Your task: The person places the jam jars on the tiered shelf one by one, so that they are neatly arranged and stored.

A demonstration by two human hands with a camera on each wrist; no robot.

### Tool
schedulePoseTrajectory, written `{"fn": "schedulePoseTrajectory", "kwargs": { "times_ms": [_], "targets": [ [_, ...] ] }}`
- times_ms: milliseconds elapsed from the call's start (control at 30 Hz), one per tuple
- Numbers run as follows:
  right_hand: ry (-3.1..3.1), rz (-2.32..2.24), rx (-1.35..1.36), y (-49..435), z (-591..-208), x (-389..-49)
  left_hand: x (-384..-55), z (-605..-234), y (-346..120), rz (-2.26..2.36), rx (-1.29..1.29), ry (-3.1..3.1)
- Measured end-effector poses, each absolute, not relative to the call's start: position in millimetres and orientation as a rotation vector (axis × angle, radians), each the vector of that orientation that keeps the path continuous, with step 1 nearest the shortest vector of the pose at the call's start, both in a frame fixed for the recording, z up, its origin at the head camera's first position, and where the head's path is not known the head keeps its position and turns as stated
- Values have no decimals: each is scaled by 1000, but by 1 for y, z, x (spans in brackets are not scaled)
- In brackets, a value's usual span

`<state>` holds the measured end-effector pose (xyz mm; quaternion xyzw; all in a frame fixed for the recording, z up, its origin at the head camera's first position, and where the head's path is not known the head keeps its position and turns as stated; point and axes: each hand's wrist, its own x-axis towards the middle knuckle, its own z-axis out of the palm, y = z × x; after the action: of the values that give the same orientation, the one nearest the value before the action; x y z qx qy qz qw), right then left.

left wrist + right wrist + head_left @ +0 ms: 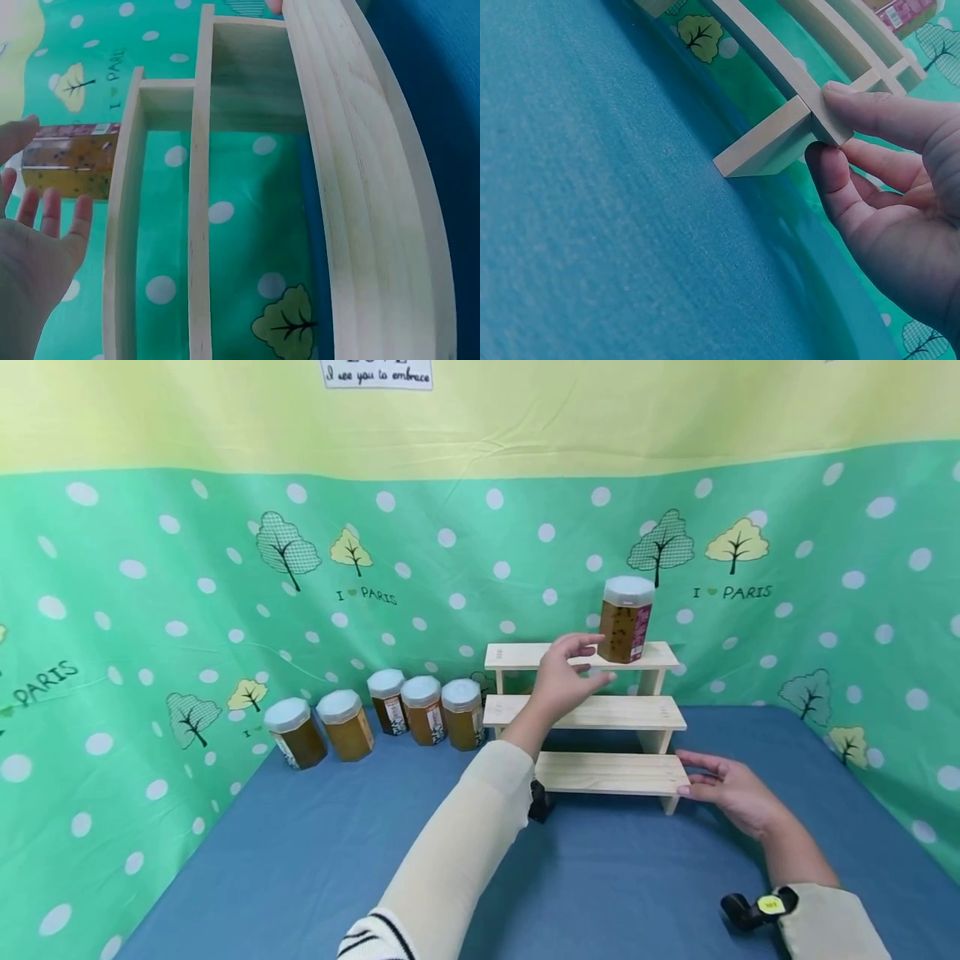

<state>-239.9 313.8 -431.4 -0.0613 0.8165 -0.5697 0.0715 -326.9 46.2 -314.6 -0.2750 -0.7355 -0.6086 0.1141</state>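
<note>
A three-step wooden display shelf (pixel 611 772) stands on the blue cloth. On its top step sits a jar (pixel 621 631) with a white faceted lid, amber contents with dark specks and a magenta label. My left hand (pixel 566 681) is just left of this jar, fingers spread and thumb apart; in the left wrist view, a gap shows between the fingertips and the jar (pixel 71 161). At the right end of the bottom step, my right hand (pixel 735 793) pinches the board's corner. The right wrist view has the thumb (pixel 885 116) on one side of the board and a finger on the other.
Several lidded jars stand left of the shelf: a dark one (pixel 296 735), an amber one (pixel 347 727) and a closer group beside the shelf, including a jar (pixel 463 717) nearest it. A green dotted curtain (pixel 420 577) hangs behind the blue cloth (pixel 360 835).
</note>
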Motion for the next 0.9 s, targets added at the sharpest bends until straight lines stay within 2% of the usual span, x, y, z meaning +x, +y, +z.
{"fn": "schedulePoseTrajectory", "kwargs": {
  "times_ms": [500, 900],
  "targets": [
    [2437, -1724, -176, 312, -433, -239, -307, -317, 19, -1953, -950, -2066],
    [2448, -1714, -155, 312, -432, -239, -294, -307, -12, -1795, -1041, -2182]
  ]
}}
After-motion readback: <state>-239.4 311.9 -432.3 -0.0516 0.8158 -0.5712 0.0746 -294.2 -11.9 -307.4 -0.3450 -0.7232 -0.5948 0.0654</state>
